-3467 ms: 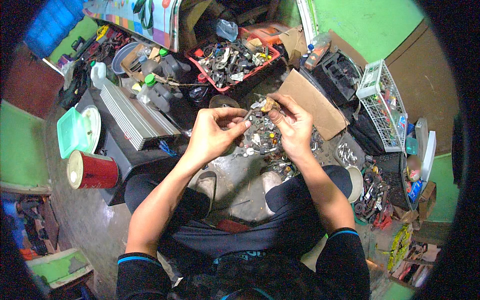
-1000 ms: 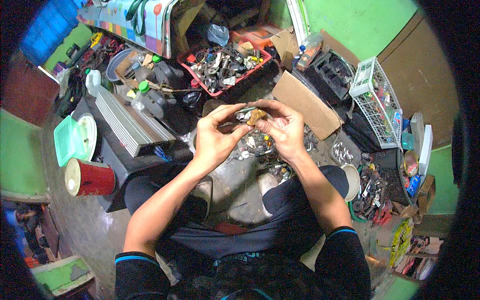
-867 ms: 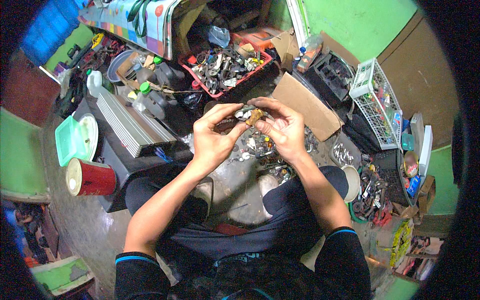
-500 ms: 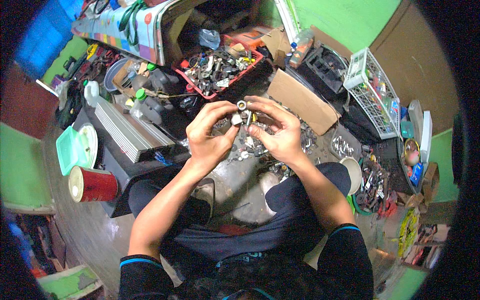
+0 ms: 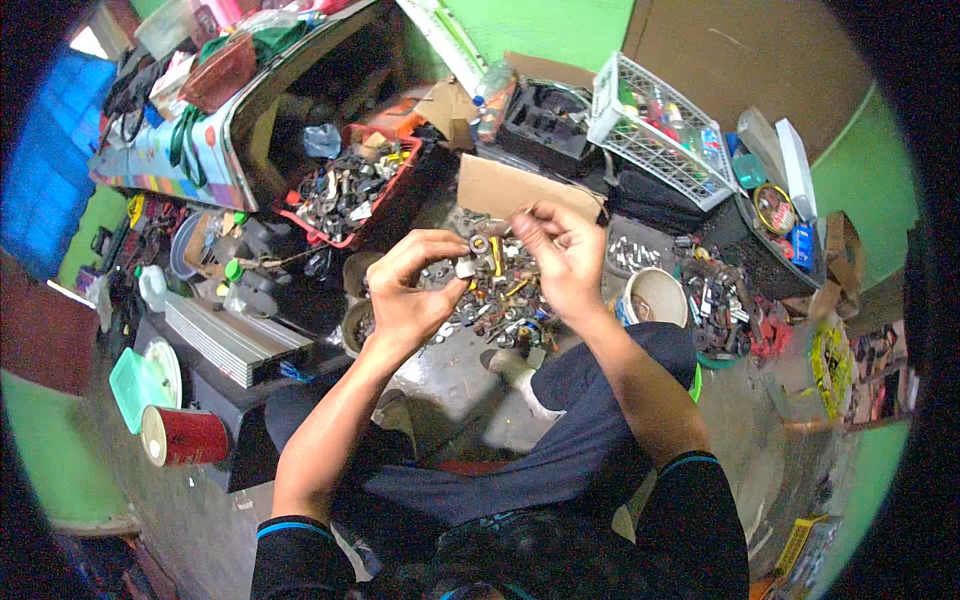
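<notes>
My left hand is closed in a pinch, thumb and forefinger on a small metal fitting with a round, ring-like end. A pale, blocky bit shows beside the thumb, apparently part of the same fitting. Slightly higher and to the right, my right hand is raised with thumb and forefinger pressed together; whatever sits between their tips is too small and blurred to name. Beneath both hands, a heap of small mixed metal and plastic parts covers the floor between my feet.
A red crate full of scrap parts stands ahead to the left, and a cardboard sheet lies beyond the heap. To the right are a white bucket, another parts pile and a white plastic basket. A red can sits left.
My right hand has come away from the fitting, moving to the right with its fingertips pinched. The fitting stays in my left hand. The whole view has shifted toward the right.
</notes>
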{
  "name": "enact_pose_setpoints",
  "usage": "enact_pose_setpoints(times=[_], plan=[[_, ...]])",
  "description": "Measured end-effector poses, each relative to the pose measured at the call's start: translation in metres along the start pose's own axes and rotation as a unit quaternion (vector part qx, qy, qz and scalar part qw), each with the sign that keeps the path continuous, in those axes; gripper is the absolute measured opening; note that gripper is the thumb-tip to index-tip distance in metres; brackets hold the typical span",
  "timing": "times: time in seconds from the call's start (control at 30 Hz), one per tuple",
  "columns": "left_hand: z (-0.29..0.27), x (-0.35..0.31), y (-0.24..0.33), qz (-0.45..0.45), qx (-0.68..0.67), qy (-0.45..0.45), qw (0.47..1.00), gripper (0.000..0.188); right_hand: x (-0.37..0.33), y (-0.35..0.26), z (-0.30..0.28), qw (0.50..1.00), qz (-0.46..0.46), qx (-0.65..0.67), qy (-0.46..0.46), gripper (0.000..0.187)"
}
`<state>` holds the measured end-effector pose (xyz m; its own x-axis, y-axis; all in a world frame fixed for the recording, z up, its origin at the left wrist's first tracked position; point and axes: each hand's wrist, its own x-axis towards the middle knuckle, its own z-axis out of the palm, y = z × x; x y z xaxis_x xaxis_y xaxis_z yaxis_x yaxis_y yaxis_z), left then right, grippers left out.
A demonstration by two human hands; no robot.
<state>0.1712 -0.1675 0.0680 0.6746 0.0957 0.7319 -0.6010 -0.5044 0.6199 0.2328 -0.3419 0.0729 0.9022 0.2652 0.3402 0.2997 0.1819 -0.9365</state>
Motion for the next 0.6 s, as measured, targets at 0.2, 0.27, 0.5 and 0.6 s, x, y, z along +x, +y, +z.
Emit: enact_pose_setpoints(times=[0.2, 0.27, 0.5, 0.6], plan=[[0.019, 0.000, 0.018, -0.026, -0.036, 0.000, 0.999, 0.025, -0.005, 0.009, -0.017, 1.000, -0.003, 0.015, -0.023, 0.018], [0.013, 0.001, 0.018, -0.031, -0.010, -0.008, 0.999, 0.026, -0.003, 0.010, -0.018, 0.997, 0.040, -0.042, -0.045, 0.018], [-0.020, -0.006, 0.008, -0.124, -0.035, -0.041, 0.991, 0.023, 0.006, 0.000, 0.010, 0.991, 0.010, -0.112, -0.074, 0.008], [-0.039, -0.009, -0.002, -0.116, -0.009, -0.039, 0.992, 0.018, 0.006, -0.016, 0.035, 0.972, -0.051, -0.173, -0.149, 0.013]])
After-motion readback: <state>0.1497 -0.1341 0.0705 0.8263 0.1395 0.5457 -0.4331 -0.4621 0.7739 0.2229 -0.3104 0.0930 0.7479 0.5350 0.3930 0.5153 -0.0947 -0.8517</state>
